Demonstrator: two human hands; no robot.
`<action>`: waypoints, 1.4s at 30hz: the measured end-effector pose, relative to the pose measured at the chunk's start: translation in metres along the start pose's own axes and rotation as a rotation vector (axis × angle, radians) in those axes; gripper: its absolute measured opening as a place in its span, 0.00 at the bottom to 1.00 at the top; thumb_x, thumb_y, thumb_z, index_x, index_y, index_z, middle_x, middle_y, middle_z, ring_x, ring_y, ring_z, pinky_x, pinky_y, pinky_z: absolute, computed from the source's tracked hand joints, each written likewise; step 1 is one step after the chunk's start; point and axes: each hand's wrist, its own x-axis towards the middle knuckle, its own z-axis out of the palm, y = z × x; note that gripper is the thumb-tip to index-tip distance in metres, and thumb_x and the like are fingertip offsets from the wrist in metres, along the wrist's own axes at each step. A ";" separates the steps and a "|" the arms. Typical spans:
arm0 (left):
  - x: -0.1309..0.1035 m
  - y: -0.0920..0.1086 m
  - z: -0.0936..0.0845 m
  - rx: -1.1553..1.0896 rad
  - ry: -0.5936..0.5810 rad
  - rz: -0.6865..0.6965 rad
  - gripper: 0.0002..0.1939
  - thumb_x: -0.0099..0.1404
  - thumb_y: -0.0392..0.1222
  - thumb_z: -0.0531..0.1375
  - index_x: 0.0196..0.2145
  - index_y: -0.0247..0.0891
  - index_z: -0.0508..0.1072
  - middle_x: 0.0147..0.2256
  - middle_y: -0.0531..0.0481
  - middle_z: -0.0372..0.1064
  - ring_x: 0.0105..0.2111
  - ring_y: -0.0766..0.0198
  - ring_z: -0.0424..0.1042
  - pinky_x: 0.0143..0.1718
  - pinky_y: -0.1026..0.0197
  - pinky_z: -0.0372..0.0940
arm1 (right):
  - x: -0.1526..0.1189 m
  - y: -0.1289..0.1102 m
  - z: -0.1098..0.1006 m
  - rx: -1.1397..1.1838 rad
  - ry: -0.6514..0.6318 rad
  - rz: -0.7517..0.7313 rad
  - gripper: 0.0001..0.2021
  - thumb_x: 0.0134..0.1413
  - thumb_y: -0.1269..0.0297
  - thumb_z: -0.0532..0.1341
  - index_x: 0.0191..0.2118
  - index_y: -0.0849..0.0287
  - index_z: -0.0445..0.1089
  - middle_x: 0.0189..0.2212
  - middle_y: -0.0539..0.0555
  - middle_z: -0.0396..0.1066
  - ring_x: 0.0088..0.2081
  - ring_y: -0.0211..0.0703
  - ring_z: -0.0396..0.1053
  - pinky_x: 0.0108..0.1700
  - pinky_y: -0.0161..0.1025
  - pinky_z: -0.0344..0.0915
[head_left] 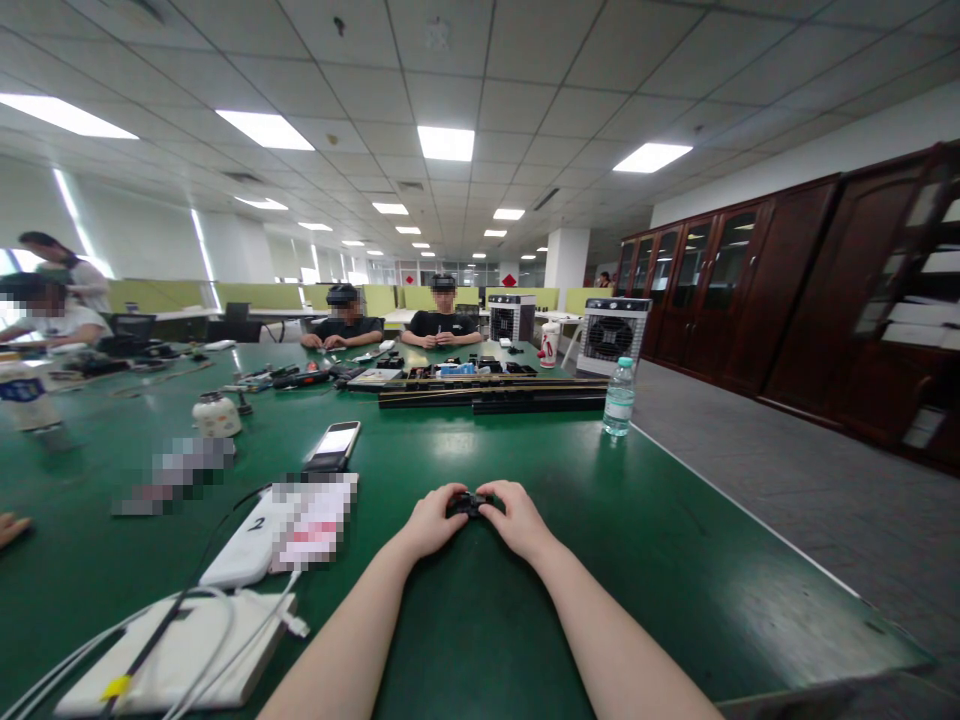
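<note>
Between my two hands is a small black part (471, 505), close to the green tabletop; it is too small and too covered by fingers to name its kind. My left hand (433, 520) grips its left end with curled fingers and thumb. On the other end, the fingers and thumb of my right hand (514, 515) are closed in the same way. Both forearms reach in from the bottom of the view. Whether the part rests on the table or is held just above it, I cannot tell.
Left of my arms lie a phone (335, 445), a white power bank (244, 540) and a white box (180, 660) with cables. Black rails (487, 398) cross the table ahead, and a water bottle (619, 400) stands at the right edge. People sit across the table.
</note>
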 end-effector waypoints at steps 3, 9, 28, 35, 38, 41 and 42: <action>0.000 0.000 0.000 -0.002 0.001 0.000 0.22 0.57 0.37 0.60 0.50 0.39 0.68 0.49 0.45 0.72 0.49 0.56 0.70 0.52 0.57 0.64 | -0.001 0.001 0.001 -0.092 -0.050 0.007 0.10 0.53 0.69 0.61 0.42 0.52 0.74 0.45 0.52 0.73 0.50 0.47 0.65 0.54 0.46 0.59; 0.000 0.003 -0.002 -0.012 -0.001 -0.011 0.22 0.57 0.36 0.60 0.50 0.38 0.68 0.49 0.45 0.71 0.50 0.56 0.70 0.52 0.57 0.64 | -0.002 -0.003 0.002 -0.206 -0.101 0.011 0.12 0.53 0.69 0.61 0.43 0.50 0.73 0.48 0.52 0.70 0.51 0.47 0.64 0.54 0.46 0.58; 0.000 0.002 0.000 -0.049 0.044 -0.011 0.24 0.57 0.34 0.58 0.53 0.37 0.67 0.52 0.43 0.67 0.50 0.57 0.69 0.53 0.59 0.62 | 0.003 0.013 -0.002 0.007 0.013 0.222 0.19 0.46 0.76 0.57 0.46 0.58 0.71 0.45 0.55 0.74 0.48 0.45 0.70 0.54 0.41 0.63; -0.001 0.001 0.000 -0.031 0.038 -0.026 0.24 0.58 0.35 0.58 0.54 0.38 0.66 0.53 0.44 0.67 0.51 0.56 0.68 0.53 0.58 0.62 | 0.003 0.015 -0.001 0.017 0.015 0.233 0.18 0.48 0.78 0.55 0.45 0.57 0.71 0.43 0.54 0.75 0.47 0.42 0.71 0.53 0.40 0.64; -0.001 0.002 0.000 -0.018 0.042 -0.020 0.23 0.59 0.35 0.57 0.53 0.38 0.67 0.53 0.44 0.66 0.48 0.58 0.69 0.53 0.58 0.62 | 0.003 0.017 -0.001 0.023 0.015 0.226 0.19 0.49 0.78 0.54 0.45 0.57 0.72 0.43 0.54 0.75 0.46 0.42 0.72 0.53 0.40 0.64; -0.001 0.003 0.000 -0.005 0.037 -0.028 0.23 0.59 0.34 0.56 0.54 0.38 0.66 0.53 0.44 0.66 0.47 0.59 0.70 0.52 0.58 0.63 | 0.003 0.017 -0.001 0.032 0.007 0.220 0.18 0.48 0.78 0.54 0.44 0.58 0.72 0.42 0.54 0.76 0.45 0.43 0.72 0.52 0.40 0.65; -0.001 0.003 -0.001 -0.003 0.035 -0.031 0.23 0.59 0.34 0.56 0.54 0.37 0.66 0.53 0.43 0.65 0.47 0.58 0.70 0.53 0.58 0.62 | 0.004 0.017 -0.001 0.037 0.001 0.218 0.18 0.49 0.78 0.54 0.43 0.58 0.72 0.41 0.54 0.76 0.45 0.43 0.73 0.51 0.40 0.65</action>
